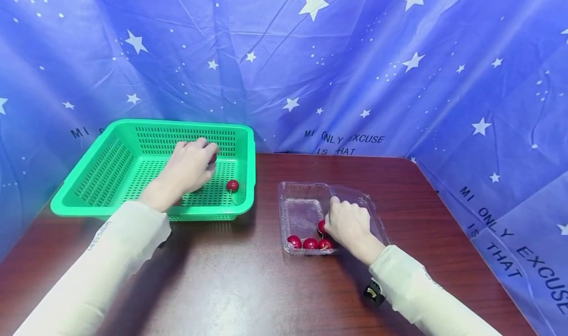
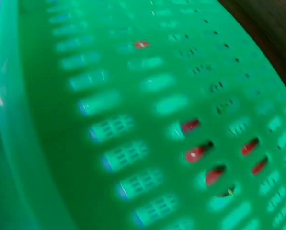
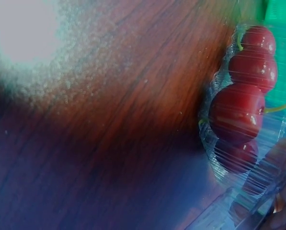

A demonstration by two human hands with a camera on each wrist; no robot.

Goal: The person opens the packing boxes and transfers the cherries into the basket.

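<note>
My left hand (image 1: 192,166) is over the inside of the green basket (image 1: 250,178), its fingers curled round a red cherry (image 1: 213,158) at their tips. Another cherry (image 1: 232,185) with a stem lies on the basket floor, to the right of that hand. Through the basket's slots in the left wrist view, several bits of red fruit (image 2: 195,154) show; the hand itself is out of that view. With curled fingers my right hand (image 1: 350,225) grips the clear plastic box (image 1: 284,212) on its right side. Several cherries (image 3: 236,112) line the box's near wall.
The brown wooden table (image 1: 248,277) carries both containers, basket at left and box at right. Behind and to the right hangs a blue cloth (image 1: 275,79) with white stars. The box's clear lid (image 1: 366,203) lies folded out on the right.
</note>
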